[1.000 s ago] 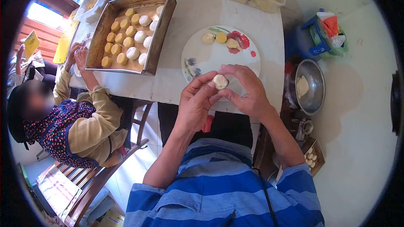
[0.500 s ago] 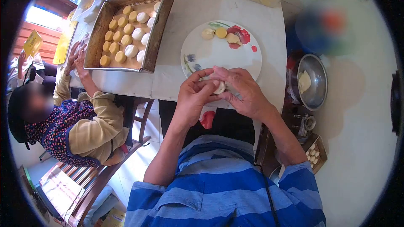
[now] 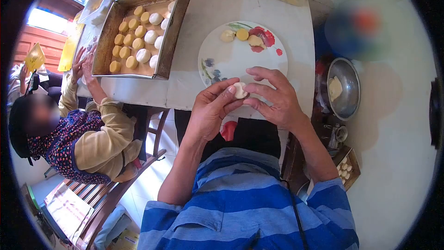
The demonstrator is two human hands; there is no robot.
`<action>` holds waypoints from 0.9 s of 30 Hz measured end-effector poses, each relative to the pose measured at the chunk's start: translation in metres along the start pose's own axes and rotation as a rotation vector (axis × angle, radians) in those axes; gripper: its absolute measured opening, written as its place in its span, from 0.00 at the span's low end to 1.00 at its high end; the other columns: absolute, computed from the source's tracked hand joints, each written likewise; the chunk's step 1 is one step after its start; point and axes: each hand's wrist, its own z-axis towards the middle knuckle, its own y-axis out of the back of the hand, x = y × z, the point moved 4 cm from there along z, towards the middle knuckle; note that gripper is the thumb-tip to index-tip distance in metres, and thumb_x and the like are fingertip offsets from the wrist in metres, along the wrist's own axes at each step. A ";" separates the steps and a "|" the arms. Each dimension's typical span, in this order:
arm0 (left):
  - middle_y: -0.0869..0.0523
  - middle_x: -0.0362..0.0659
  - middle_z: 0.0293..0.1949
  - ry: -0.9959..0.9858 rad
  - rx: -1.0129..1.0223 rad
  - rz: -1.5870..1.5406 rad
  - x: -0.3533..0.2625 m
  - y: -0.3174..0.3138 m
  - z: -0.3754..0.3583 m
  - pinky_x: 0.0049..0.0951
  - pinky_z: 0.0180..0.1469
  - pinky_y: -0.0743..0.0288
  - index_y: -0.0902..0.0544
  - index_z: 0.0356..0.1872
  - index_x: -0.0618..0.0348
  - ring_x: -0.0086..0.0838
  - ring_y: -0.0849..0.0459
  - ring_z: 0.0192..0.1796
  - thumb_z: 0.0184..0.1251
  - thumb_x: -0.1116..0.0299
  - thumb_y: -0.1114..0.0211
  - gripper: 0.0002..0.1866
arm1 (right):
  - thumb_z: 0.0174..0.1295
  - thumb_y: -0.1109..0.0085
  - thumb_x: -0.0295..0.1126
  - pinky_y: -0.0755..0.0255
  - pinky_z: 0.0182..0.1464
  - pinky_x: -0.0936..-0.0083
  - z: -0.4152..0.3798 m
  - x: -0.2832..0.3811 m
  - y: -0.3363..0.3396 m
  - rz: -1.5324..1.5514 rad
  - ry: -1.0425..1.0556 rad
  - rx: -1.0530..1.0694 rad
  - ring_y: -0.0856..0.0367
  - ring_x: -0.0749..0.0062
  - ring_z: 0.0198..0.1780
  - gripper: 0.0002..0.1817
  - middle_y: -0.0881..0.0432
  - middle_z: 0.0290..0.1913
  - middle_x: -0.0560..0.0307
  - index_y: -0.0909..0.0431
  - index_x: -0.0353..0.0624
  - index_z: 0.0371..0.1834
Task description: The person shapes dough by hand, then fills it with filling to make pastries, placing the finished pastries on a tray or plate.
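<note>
A short-sleeved shirt of soft fabric [image 3: 249, 203], banded in bright blue and greyish blue, is worn above black trousers [image 3: 261, 136]. On its left front, a striped patch pocket [image 3: 196, 221] is seen. A thin black cord [image 3: 296, 213] is hung down the right front. Both the left hand [image 3: 210, 109] and the right hand [image 3: 276, 98] are left bare, as are the forearms.

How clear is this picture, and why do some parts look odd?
Head view: wide-lens distortion, with dark curved edges; glare washes out the window; bright light falls on the floor tiles; smudges hide the co-worker's face and an object at right; the hands and metal tray look fairly sharp.
</note>
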 end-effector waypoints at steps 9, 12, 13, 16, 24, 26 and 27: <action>0.11 0.51 0.56 -0.008 -0.012 -0.055 0.001 -0.005 0.002 0.29 0.60 0.12 0.18 0.63 0.68 0.32 0.10 0.56 0.82 0.70 0.35 0.16 | 0.57 0.23 0.30 0.19 0.57 0.61 -0.003 0.004 0.001 -0.048 0.107 -0.117 0.14 0.54 0.53 0.15 0.15 0.61 0.48 0.13 0.42 0.47; 0.11 0.50 0.56 -0.012 -0.020 -0.066 0.000 -0.005 0.002 0.29 0.61 0.12 0.18 0.63 0.67 0.32 0.10 0.56 0.81 0.71 0.35 0.16 | 0.62 0.25 0.27 0.20 0.58 0.65 -0.001 0.006 0.005 0.151 -0.099 -0.184 0.14 0.60 0.51 0.17 0.14 0.57 0.49 0.16 0.40 0.53; 0.11 0.50 0.57 -0.014 -0.026 -0.053 0.000 -0.005 0.003 0.29 0.61 0.12 0.18 0.63 0.67 0.32 0.10 0.57 0.81 0.71 0.35 0.16 | 0.62 0.25 0.27 0.20 0.58 0.65 -0.001 0.006 0.004 0.149 -0.103 -0.186 0.14 0.60 0.51 0.17 0.14 0.57 0.49 0.16 0.40 0.53; 0.12 0.50 0.57 -0.045 -0.005 -0.031 0.002 -0.005 0.003 0.30 0.61 0.13 0.19 0.63 0.68 0.32 0.10 0.57 0.81 0.72 0.35 0.16 | 0.66 0.27 0.26 0.20 0.58 0.70 -0.007 -0.007 -0.009 0.498 -0.402 -0.139 0.15 0.70 0.51 0.19 0.14 0.51 0.54 0.20 0.38 0.59; 0.13 0.51 0.60 -0.026 -0.014 -0.003 0.011 -0.003 0.002 0.34 0.65 0.14 0.21 0.66 0.66 0.34 0.11 0.60 0.83 0.70 0.39 0.17 | 0.68 0.29 0.24 0.21 0.58 0.74 -0.013 -0.020 -0.016 0.920 -0.632 -0.215 0.17 0.77 0.51 0.19 0.17 0.49 0.58 0.20 0.37 0.61; 0.13 0.51 0.60 -0.016 -0.014 -0.031 0.011 -0.005 0.002 0.34 0.66 0.14 0.22 0.66 0.66 0.34 0.11 0.60 0.83 0.70 0.39 0.17 | 0.67 0.28 0.24 0.21 0.57 0.74 -0.014 -0.013 -0.009 0.697 -0.501 -0.233 0.17 0.75 0.52 0.18 0.17 0.51 0.56 0.17 0.37 0.58; 0.13 0.51 0.60 -0.014 -0.018 -0.052 0.010 -0.008 0.002 0.34 0.66 0.14 0.22 0.67 0.66 0.34 0.11 0.60 0.84 0.70 0.40 0.17 | 0.65 0.26 0.24 0.20 0.56 0.73 -0.014 -0.007 -0.003 0.476 -0.368 -0.247 0.17 0.72 0.52 0.17 0.17 0.52 0.53 0.15 0.38 0.56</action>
